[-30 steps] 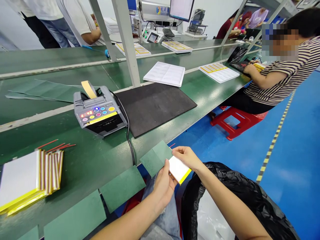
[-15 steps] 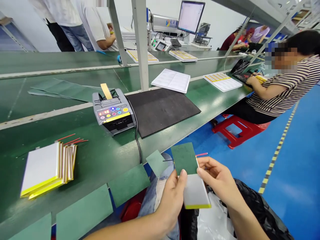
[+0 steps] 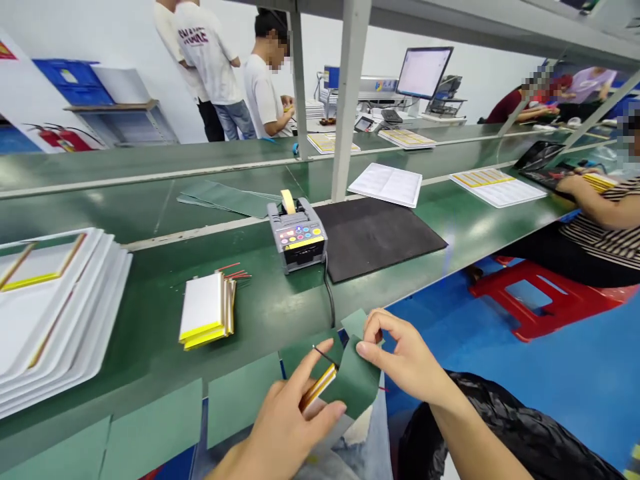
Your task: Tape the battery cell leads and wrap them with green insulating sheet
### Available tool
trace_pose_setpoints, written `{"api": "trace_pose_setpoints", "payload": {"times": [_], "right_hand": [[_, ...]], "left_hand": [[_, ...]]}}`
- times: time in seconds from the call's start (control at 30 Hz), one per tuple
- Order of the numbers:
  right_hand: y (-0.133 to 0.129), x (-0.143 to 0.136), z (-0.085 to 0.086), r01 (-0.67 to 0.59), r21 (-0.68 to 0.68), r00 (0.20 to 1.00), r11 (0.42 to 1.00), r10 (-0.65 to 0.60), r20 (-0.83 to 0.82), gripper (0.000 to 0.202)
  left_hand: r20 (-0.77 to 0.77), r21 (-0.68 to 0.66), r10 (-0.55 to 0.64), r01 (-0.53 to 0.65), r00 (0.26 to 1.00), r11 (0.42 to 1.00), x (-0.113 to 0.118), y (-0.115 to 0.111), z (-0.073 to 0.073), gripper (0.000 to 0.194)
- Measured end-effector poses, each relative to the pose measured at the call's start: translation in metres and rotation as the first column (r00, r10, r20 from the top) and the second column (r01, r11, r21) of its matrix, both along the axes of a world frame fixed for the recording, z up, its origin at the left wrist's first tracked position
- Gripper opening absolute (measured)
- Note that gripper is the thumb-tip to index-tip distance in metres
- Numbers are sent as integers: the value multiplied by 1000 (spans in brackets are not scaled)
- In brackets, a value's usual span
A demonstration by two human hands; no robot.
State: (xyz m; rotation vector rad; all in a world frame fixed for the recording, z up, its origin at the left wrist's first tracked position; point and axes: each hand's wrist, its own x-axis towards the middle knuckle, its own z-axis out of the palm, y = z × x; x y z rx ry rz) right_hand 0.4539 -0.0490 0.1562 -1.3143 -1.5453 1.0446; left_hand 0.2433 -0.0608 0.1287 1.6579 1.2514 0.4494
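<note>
My left hand [image 3: 295, 400] grips a white battery-like block [image 3: 319, 392] with yellow edges, thumb on one side and fingers on the other. A dark green sheet [image 3: 356, 380] lies against the block, and my right hand [image 3: 400, 350] pinches its upper edge. A thin black wire [image 3: 325, 357] sticks out by my left index finger, and a bit of red wire shows below the sheet. Along the table's front edge run several green sheets [image 3: 245, 397]. Similar white blocks with yellow ends and red wires form a stack [image 3: 203, 303] on the green table.
A grey tape dispenser [image 3: 299, 237] stands beside a black mat [image 3: 375, 237]. White trays [image 3: 107, 293] are stacked at the left. A black bag [image 3: 500, 413] lies at lower right, near a red stool [image 3: 530, 293]. A seated person in stripes works at the far right.
The view has swung left, bringing the tray stack into sight. The held block has turned on edge, and the green sheet has bent, with my right hand now pinching its upper edge.
</note>
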Motion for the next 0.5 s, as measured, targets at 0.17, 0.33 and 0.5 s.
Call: {"api": "trace_pose_setpoints", "payload": {"times": [0.17,0.33,0.5], "right_hand": [[13,-49,-23,-355,-254,868,900,217,-446,39],[18,-100,-36,-547,-276,696,790,247,-674,44],[21,-137,-29,-546,-202,745,813,360,-562,36]], "left_hand": [[96,85,15,-23,995,996,-38,-5,-1,71],[178,15,18,-21,984,1000,-68,1,-2,76],[340,-56,180,-171,923,984,-94,9,9,38]]}}
